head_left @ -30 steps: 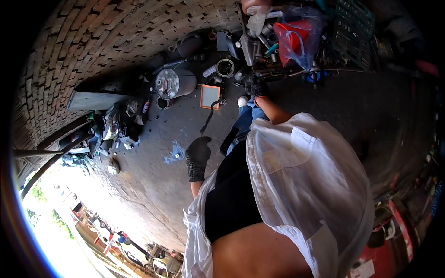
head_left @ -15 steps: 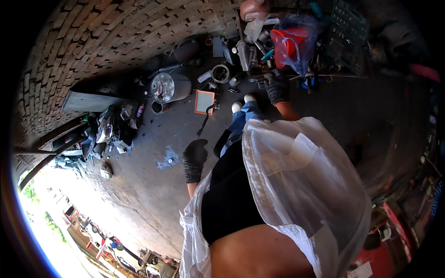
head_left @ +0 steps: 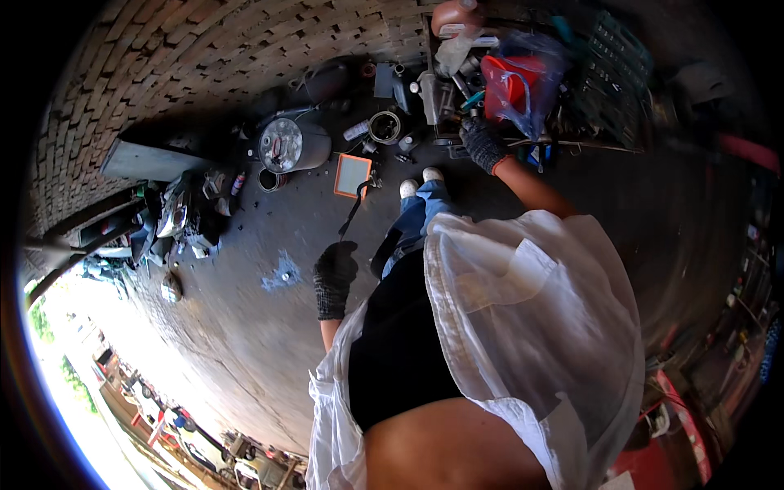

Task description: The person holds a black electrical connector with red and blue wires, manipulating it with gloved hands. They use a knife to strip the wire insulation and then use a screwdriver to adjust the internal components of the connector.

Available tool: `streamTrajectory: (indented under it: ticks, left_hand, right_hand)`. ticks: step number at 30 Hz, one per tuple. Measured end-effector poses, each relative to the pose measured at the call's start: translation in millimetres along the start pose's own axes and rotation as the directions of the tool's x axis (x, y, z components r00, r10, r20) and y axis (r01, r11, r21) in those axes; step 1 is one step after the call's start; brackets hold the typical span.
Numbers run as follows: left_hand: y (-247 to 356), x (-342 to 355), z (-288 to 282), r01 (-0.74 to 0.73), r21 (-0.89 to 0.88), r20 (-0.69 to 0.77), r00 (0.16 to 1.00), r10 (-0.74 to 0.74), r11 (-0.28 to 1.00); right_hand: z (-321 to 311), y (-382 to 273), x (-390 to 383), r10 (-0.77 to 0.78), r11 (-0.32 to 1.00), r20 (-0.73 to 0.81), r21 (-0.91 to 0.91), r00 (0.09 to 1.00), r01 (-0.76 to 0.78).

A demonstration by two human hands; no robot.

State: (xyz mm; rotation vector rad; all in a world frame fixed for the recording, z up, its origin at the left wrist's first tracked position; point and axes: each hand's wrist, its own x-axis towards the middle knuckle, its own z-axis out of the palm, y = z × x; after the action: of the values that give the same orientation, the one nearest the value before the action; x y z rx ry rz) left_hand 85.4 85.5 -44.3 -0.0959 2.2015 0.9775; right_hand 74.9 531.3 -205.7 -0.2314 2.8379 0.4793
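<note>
Left hand: in a dark knitted glove (head_left: pixel 334 282), low and left of the body, closed on the near end of a dark hose (head_left: pixel 351 219).
Dark hose: runs up and away from the left hand; its far end lies over the lower right corner of an orange-framed filter panel (head_left: pixel 353 176).
Right hand: also gloved (head_left: pixel 483 145), stretched far forward to the front edge of a cluttered desk (head_left: pixel 600 147); its fingertips are among small dark parts, and I cannot tell whether they grip anything.
Between the hands: they are well apart; the dark hose is at the left one and away from the right one.
Beside the right hand: a red container (head_left: pixel 505 88) in a clear bag, just beyond and to the right.
On the floor: a metal drum (head_left: pixel 314 149) left of the filter panel, and white shoes (head_left: pixel 433 174) to its right.
</note>
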Motion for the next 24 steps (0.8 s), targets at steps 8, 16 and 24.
streamTrajectory:
  ticks: [8,16,24]
  left_hand:
    - [30.3,-24.6,19.8,0.095,-0.517,-0.093,0.982,-0.166,0.851]
    - [56.9,-51.3,9.6,-0.238,-0.772,-0.244,0.967,0.071,0.589]
    - [9.6,-111.0,-66.8,-0.408,-0.762,-0.455,0.890,0.034,0.502]
  right_hand:
    - [0.1,12.0,-20.4,0.246,0.850,-0.129,0.505,0.961,-0.150]
    - [-176.9,-69.2,-21.3,0.016,-0.699,0.158,0.708,0.987,-0.102]
    - [-324.1,-219.0,3.1,-0.199,-0.646,-0.209,0.763,0.957,0.032]
